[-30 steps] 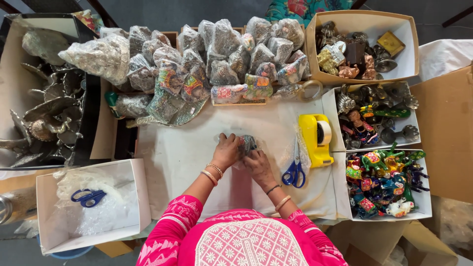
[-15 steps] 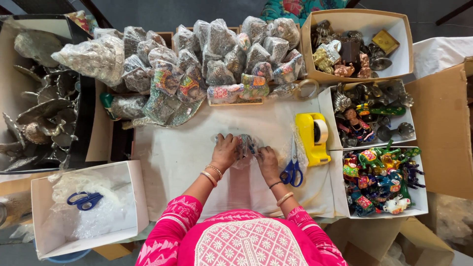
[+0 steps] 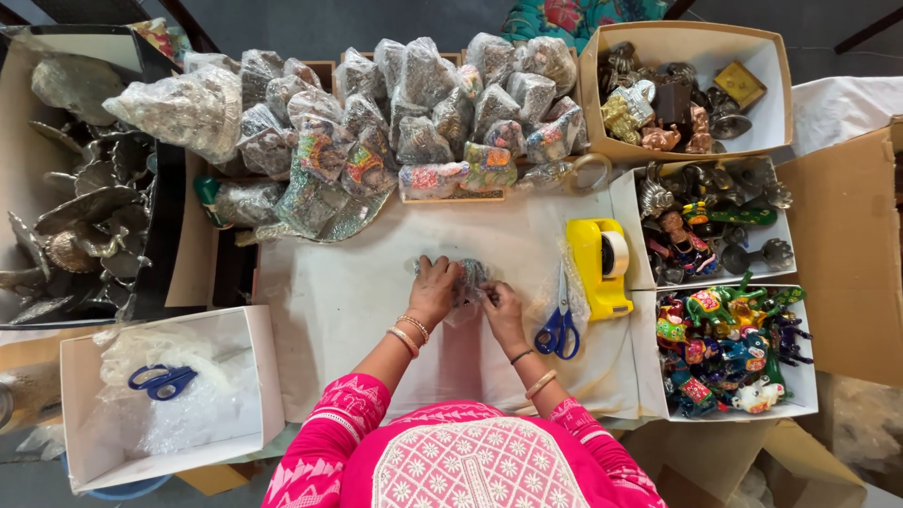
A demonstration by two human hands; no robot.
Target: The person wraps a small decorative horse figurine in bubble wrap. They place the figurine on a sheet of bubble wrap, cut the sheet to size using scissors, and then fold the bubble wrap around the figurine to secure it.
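Observation:
Both hands work on a small item wrapped in clear bubble wrap (image 3: 470,278) on a white sheet (image 3: 376,310) in the table's middle. My left hand (image 3: 435,290) presses on the wrap's left side. My right hand (image 3: 501,309) pinches its right side. The item inside is mostly hidden by my fingers and the wrap. Blue-handled scissors (image 3: 560,325) lie just right of my right hand, next to a yellow tape dispenser (image 3: 602,266).
A heap of bubble-wrapped bundles (image 3: 395,113) fills the far side. Boxes of figurines stand at right: a brown one (image 3: 776,66), two white ones (image 3: 715,226) (image 3: 729,353). Metal pieces (image 3: 85,216) lie at left. A white box (image 3: 165,395) holds wrap and scissors (image 3: 162,380).
My hands stay on the bubble-wrapped item in the same place; the fingers have shifted slightly around it. Nothing else has moved.

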